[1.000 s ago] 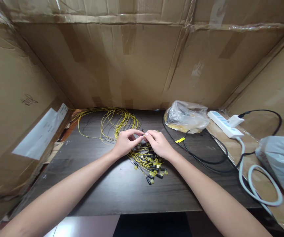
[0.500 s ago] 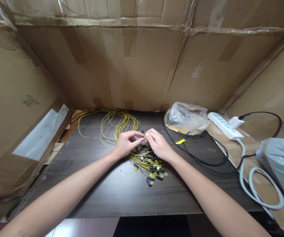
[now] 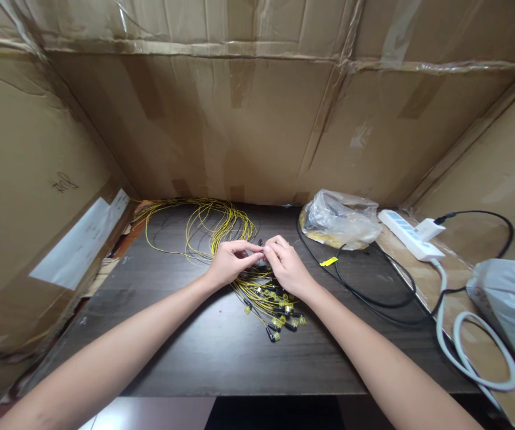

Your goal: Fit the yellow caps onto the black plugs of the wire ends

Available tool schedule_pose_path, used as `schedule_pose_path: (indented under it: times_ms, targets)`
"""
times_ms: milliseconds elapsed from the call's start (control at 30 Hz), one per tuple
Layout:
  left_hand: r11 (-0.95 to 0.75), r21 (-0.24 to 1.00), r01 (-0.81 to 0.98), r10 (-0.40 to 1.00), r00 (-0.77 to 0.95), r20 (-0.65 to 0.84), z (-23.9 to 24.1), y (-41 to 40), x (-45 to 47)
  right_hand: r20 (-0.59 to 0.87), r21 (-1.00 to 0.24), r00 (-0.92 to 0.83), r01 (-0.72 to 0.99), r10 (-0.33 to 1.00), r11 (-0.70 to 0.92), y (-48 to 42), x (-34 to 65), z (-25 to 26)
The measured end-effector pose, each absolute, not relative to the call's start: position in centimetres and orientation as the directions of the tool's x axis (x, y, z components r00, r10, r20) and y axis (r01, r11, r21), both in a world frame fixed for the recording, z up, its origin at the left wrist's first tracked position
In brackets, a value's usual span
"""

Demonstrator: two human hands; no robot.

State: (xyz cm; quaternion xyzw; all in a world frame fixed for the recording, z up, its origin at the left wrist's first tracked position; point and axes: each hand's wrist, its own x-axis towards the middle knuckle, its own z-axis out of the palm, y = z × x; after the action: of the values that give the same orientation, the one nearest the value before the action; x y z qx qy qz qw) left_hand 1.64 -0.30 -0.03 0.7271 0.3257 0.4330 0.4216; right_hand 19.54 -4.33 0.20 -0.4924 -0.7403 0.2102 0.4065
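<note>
My left hand [image 3: 234, 261] and my right hand [image 3: 286, 266] meet above the table, thumbs and forefingers pinched tip to tip. Whatever lies between them is tiny and mostly covered; a trace of yellow shows by the right fingers. Just below and in front of the hands lies a pile of black connectors with clear yellow caps [image 3: 277, 322]. Their thin yellow cables [image 3: 234, 224] run under my left hand and loop loosely toward the back left of the table.
A dark wooden table [image 3: 172, 352] stands inside cardboard walls [image 3: 185, 119]. At the back right sits a clear plastic bag [image 3: 342, 218]. Black cable [image 3: 364, 297] with a yellow tag [image 3: 329, 261], a white power strip [image 3: 407, 236] and another bag [image 3: 508, 298] occupy the right side.
The whole view has shifted slightly down and to the right. Both hands keep their pinch at nearly the same spot, with the fingertips slightly closer together.
</note>
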Motion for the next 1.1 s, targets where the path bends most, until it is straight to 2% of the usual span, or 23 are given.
schedule_pose_path:
  times_ms: [300, 467, 667, 867, 1100]
  targets:
    - [-0.468, 0.855, 0.224, 0.849, 0.383, 0.365, 0.49, -0.71, 1.82, 0.371, -0.692, -0.183, 0.599, 0.91, 0.403, -4.44, 20.03, 0.9]
    - [-0.457, 0.864, 0.211, 0.853, 0.38, 0.359, 0.25, -0.56, 1.71, 0.381, -0.745, -0.186, 0.518, 0.906, 0.42, -4.41, 20.21, 1.09]
    - [-0.529, 0.821, 0.216, 0.813, 0.407, 0.416, 0.28, -0.69, 1.59, 0.349, -0.785, -0.234, 0.456, 0.907, 0.42, -4.21, 19.86, 0.58]
    - [-0.521, 0.821, 0.233, 0.824, 0.389, 0.412, 0.25, -0.71, 1.69, 0.353, -0.732, -0.2, 0.549, 0.914, 0.403, -4.43, 19.92, 0.82]
    - [-0.535, 0.816, 0.218, 0.81, 0.408, 0.422, 0.05, -0.59, 1.62, 0.331, -0.749, -0.218, 0.531, 0.918, 0.396, -4.31, 20.04, 0.75]
